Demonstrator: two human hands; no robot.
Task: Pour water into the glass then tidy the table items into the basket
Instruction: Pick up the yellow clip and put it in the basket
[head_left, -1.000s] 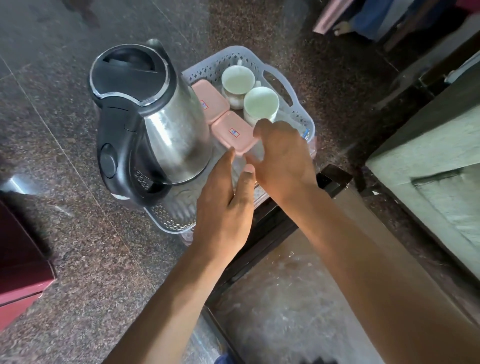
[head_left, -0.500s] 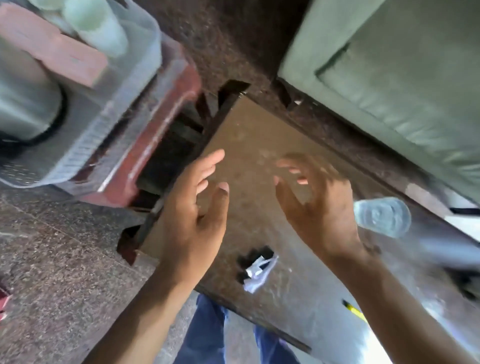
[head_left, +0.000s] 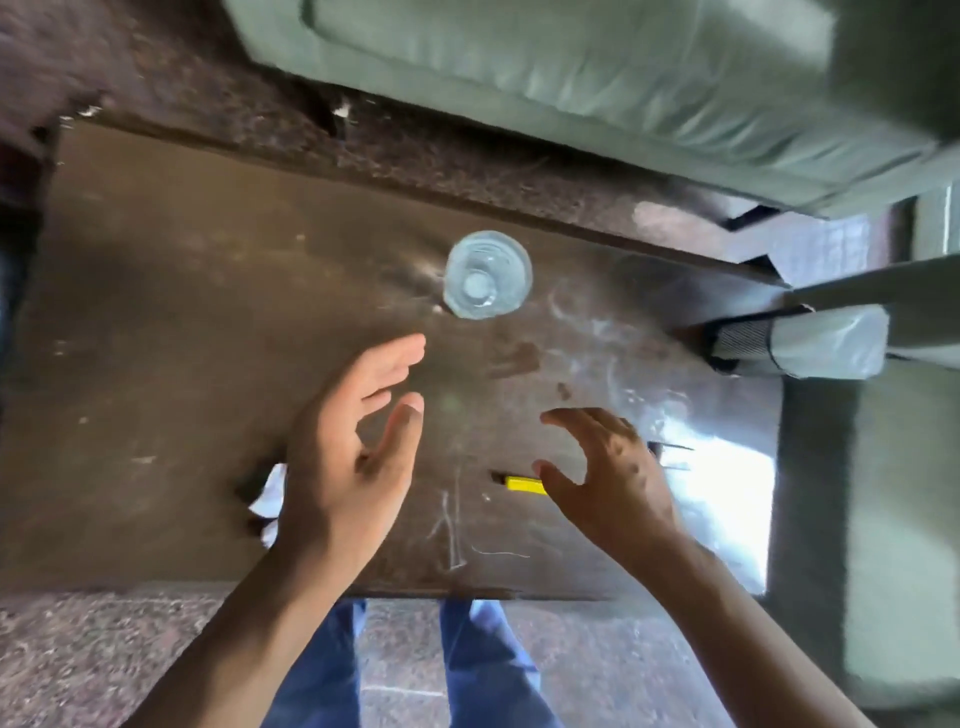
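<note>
A clear glass (head_left: 487, 274) stands upright near the far edge of the dark brown table (head_left: 182, 312), seen from above. My left hand (head_left: 343, 467) hovers open over the table's near middle, fingers pointing toward the glass, a short way below it. My right hand (head_left: 608, 478) is open too, fingers spread and curled, just above a yellow pen-like object (head_left: 522, 484) whose right end it hides. A white and black item (head_left: 267, 493) lies partly hidden under my left hand. The basket and kettle are out of view.
A green cushioned sofa (head_left: 571, 78) runs along the far side of the table. A folded grey object (head_left: 800, 340) sits off the table's right corner. My legs in blue trousers (head_left: 467, 665) stand at the near edge, on speckled stone floor (head_left: 78, 665).
The view has swung right from the basket with the kettle to the table. Both hands left the basket and now hover open over the table, the glass now centred ahead of them.
</note>
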